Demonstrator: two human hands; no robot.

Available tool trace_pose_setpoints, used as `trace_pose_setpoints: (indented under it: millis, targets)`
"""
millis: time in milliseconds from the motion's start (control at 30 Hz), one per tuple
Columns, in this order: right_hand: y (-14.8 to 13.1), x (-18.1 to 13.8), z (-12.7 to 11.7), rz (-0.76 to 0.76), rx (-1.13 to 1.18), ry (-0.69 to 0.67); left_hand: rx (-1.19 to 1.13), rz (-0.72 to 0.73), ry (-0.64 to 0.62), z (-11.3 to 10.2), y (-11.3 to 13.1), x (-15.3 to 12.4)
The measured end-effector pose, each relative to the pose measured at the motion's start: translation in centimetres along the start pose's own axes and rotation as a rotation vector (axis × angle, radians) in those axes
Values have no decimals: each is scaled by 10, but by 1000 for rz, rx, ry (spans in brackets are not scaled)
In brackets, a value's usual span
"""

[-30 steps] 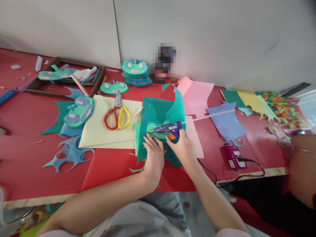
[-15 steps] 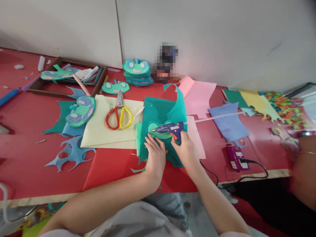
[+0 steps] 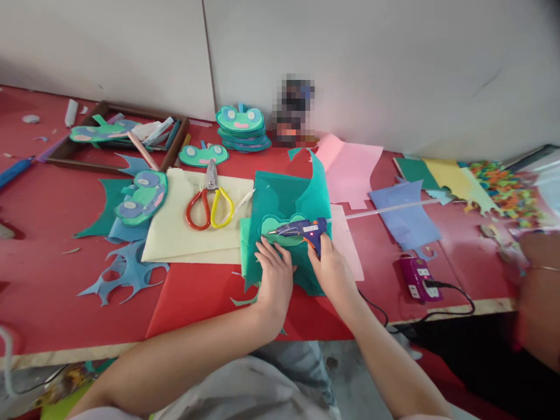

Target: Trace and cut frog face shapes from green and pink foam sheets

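My right hand is closed round the handle of a blue hot glue gun, whose nozzle points left over a light green frog-shaped foam cutout. That cutout lies on a teal foam sheet. My left hand rests on the sheet just below the cutout, fingers flat and pressing it down. A white glue stick sticks out of the gun's back to the right.
Red-and-yellow scissors lie on a cream sheet to the left. Finished frog faces are stacked by the wall, and a wooden tray holds more pieces. A purple power strip with a black cable lies right. Another person's arm is at the right edge.
The glue gun's nozzle has crept slightly along the frog cutout. Both hands stay almost where they were. The arm at the right edge has shifted a little.
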State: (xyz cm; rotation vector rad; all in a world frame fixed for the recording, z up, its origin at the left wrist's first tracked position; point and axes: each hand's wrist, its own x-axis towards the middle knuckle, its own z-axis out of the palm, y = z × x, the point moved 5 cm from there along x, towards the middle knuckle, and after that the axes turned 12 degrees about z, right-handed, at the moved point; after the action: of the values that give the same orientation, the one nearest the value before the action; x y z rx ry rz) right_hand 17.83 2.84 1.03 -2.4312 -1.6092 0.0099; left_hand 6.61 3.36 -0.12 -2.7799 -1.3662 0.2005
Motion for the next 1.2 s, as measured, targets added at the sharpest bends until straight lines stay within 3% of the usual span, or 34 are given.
trace_pose_setpoints:
  millis: [300, 967, 1200]
  targets:
    - [10, -3, -3, 11, -88, 8, 69, 14, -13, 1, 0, 0]
    - [51, 2, -16, 121, -163, 8, 12, 32, -75, 1, -1, 2]
    - [64, 4, -17, 122, -178, 71, -78, 3, -85, 1, -3, 3]
